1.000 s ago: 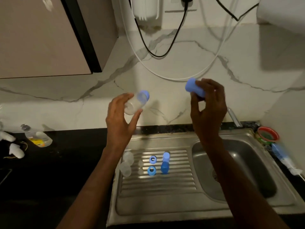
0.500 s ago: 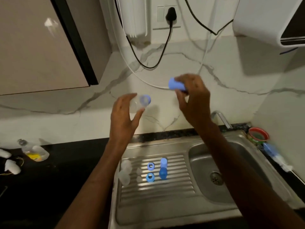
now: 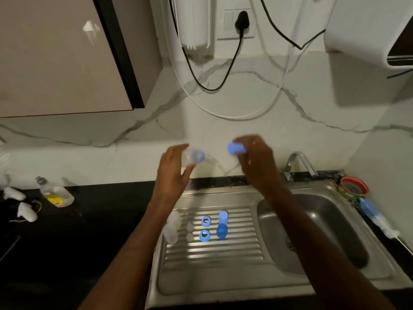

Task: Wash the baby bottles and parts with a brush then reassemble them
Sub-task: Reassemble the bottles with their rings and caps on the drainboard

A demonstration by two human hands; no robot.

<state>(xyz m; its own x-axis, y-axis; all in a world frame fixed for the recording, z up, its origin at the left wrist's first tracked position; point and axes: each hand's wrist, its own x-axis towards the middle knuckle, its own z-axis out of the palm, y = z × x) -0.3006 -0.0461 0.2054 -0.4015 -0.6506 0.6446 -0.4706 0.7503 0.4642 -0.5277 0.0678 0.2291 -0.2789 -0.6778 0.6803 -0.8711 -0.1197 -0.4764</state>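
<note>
My left hand (image 3: 173, 173) holds a clear baby bottle (image 3: 192, 156) with a blue ring at its mouth, raised above the drainboard. A small gap to its right, my right hand (image 3: 257, 163) grips a blue cap (image 3: 235, 149). Both are blurred. On the ribbed drainboard (image 3: 223, 253) below lie two blue rings (image 3: 205, 228), two blue caps (image 3: 222, 224) and two clear bottles (image 3: 172, 227), with small clear teats beside them.
The sink basin (image 3: 317, 233) with its tap (image 3: 298, 163) lies to the right. A bottle brush (image 3: 377, 220) and a red-rimmed round holder (image 3: 354, 186) sit on its right edge. A dish soap bottle (image 3: 54, 193) lies on the black counter at left. Cables hang on the wall.
The view has tilted and both hands now appear lower and closer together. The blue cap has moved left toward the bottle's mouth.
</note>
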